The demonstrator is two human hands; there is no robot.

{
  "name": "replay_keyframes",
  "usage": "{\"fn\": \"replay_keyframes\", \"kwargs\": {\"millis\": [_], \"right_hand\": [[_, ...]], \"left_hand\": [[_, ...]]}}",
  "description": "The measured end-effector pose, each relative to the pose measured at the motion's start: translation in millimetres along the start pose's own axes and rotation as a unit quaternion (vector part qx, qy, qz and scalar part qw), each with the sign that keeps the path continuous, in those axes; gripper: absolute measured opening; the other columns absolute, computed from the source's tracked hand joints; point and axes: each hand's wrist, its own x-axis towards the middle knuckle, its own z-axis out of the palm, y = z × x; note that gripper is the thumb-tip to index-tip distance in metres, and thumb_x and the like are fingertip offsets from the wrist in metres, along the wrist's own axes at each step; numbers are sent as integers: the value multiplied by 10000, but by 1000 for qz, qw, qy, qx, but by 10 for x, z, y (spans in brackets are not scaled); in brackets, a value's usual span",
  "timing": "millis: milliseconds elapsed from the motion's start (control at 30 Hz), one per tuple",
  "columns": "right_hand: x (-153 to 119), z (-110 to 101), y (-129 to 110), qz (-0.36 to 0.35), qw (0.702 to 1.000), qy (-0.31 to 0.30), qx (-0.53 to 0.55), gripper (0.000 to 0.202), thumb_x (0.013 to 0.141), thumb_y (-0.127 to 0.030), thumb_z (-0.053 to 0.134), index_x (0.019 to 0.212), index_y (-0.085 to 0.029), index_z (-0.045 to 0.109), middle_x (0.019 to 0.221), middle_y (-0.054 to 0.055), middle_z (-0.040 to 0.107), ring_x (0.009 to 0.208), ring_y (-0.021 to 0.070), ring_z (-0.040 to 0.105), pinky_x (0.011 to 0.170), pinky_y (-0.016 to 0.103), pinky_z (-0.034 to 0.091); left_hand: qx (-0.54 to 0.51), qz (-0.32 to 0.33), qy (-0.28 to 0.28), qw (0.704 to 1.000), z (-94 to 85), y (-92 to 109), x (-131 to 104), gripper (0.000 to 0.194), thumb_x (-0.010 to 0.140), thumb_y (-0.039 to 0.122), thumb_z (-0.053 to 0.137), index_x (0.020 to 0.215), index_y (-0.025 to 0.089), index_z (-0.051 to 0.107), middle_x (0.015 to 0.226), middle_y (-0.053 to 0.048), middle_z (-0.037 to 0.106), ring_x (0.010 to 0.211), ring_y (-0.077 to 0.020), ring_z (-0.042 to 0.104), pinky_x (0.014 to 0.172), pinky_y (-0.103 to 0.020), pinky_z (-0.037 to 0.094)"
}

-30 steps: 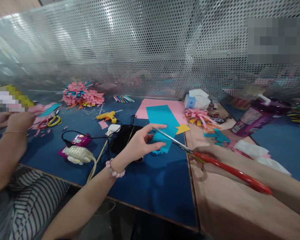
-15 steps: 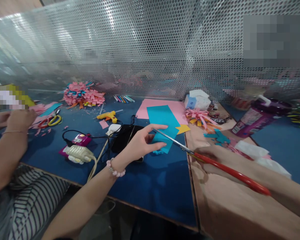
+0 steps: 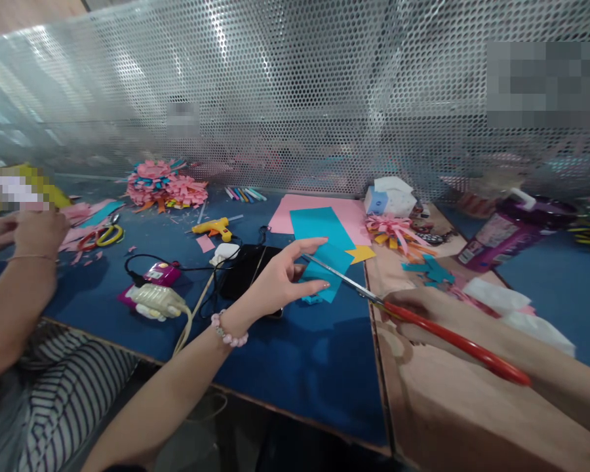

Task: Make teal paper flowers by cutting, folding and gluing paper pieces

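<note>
My left hand (image 3: 280, 278), with a pink bead bracelet at the wrist, holds a small piece of blue paper (image 3: 341, 257) by its left side. Its thumb and index finger are spread apart over the paper; the other fingers are partly hidden. Long scissors (image 3: 452, 337) with red handles are gripped in my right hand (image 3: 415, 301). Their blades (image 3: 349, 282) point left across the blue paper, tips close to my left fingers, and look nearly closed. Behind, a larger blue sheet (image 3: 317, 223) lies on pink paper (image 3: 282, 213), beside a yellow paper scrap (image 3: 362, 254).
A black device (image 3: 240, 269), cables and a plug adapter (image 3: 160, 301) lie left of my hand. Beyond are a yellow glue gun (image 3: 214, 227) and pink paper fringes (image 3: 152, 183). A tissue box (image 3: 388, 200) and purple bottle (image 3: 506, 239) stand right. Another person's hands (image 3: 39, 233) work at left.
The small blue paper's upper edge has tilted slightly, and my left index fingertip has shifted a little up and left. The scissors keep nearly the same place.
</note>
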Motion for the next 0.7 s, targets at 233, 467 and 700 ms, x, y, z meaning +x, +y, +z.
{"fn": "replay_keyframes", "kwargs": {"millis": [233, 467, 700], "right_hand": [[-22, -51, 118, -1, 1000, -17, -8, 242, 663, -467, 664, 721, -231, 663, 462, 31, 485, 454, 226, 560, 444, 365, 474], [-72, -94, 46, -34, 999, -15, -13, 218, 691, -431, 689, 729, -217, 682, 480, 41, 527, 459, 224, 568, 435, 356, 473], [-267, -155, 1, -61, 997, -41, -30, 292, 919, -418, 544, 1013, -159, 641, 941, 55, 664, 777, 146, 633, 681, 303, 554]], "left_hand": [[19, 3, -1, 1000, 2, 9, -9, 618, 752, 283, 744, 1322, 245, 506, 1175, -81, 582, 797, -123, 582, 702, -276, 545], [21, 5, 3, 1000, -1, -12, -3, 628, 738, 289, 761, 1313, 245, 514, 1116, -64, 591, 765, -112, 561, 689, -266, 532], [42, -16, -4, 999, -8, 29, -13, 641, 744, 304, 749, 1328, 218, 501, 917, -36, 630, 708, -122, 582, 628, -256, 525]]}}
